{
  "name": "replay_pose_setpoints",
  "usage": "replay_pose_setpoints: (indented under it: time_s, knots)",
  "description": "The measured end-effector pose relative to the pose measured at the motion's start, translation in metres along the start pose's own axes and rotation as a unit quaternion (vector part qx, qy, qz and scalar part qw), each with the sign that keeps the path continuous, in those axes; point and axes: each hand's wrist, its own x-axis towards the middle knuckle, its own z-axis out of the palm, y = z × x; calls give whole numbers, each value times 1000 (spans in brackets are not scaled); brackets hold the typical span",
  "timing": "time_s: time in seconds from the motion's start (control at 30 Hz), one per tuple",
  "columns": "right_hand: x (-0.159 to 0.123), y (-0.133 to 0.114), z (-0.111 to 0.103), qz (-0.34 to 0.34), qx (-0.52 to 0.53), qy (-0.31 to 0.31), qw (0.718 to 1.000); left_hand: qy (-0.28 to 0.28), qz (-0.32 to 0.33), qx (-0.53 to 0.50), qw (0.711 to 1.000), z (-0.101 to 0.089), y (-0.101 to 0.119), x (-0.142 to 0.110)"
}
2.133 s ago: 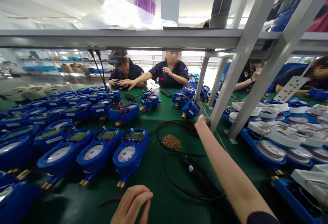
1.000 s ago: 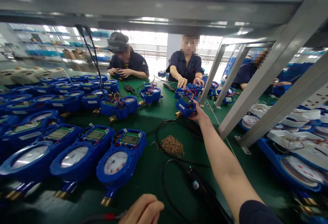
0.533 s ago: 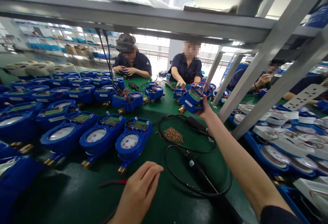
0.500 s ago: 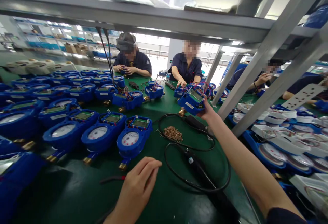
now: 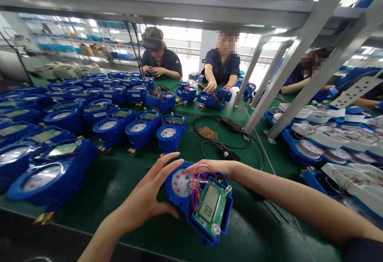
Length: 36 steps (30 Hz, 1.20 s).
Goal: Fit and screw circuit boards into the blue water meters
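Observation:
A blue water meter (image 5: pixel 206 208) with a round dial, a bare green circuit board, a small display and loose red, black and white wires is in front of me, above the green table. My right hand (image 5: pixel 217 167) grips it from the far side, with most of its fingers hidden behind the housing. Around the dial end, my left hand (image 5: pixel 146 194) has its fingers and thumb spread; whether the fingertips touch the meter I cannot tell. Beyond my hands lie a pile of small brass-coloured screws (image 5: pixel 208 133) and a black corded tool (image 5: pixel 228 153), partly hidden by my right arm.
Rows of blue meters (image 5: pixel 137 128) fill the left side. White covers with wires (image 5: pixel 326 134) lie over more meters at right. Metal shelf legs (image 5: pixel 263 90) rise from the table (image 5: pixel 125 178). Co-workers sit opposite; one person's hands (image 5: pixel 211 85) are at other wired meters.
My right hand reached forward, took a wired meter from the far group and brought it back towards me. My left hand, earlier resting with fingers together, has spread around the meter's dial end.

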Motion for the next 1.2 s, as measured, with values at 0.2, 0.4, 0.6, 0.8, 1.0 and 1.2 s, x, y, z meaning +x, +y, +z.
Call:
replay_pose_setpoints:
  time_s: [0.2,0.4,0.6,0.8,1.0,1.2]
  knots:
    - [52,10,11,100,-16,-142,985,-93,-41,-82,991,-7,-12,-15]
    - [68,-7,-23,65,-8,-3,998,33,-129,-21,991,23,3,-31]
    - [-4,5,-32,-91,27,266,959,178,-205,133,953,78,49,-53]
    - [-72,26,4,-141,21,235,962,170,-147,223,949,108,74,-57]
    - [-71,28,0,-184,-54,158,969,123,-106,142,977,84,58,-55]
    - [-51,23,2,-200,-186,247,930,19,-77,-16,997,28,44,-40]
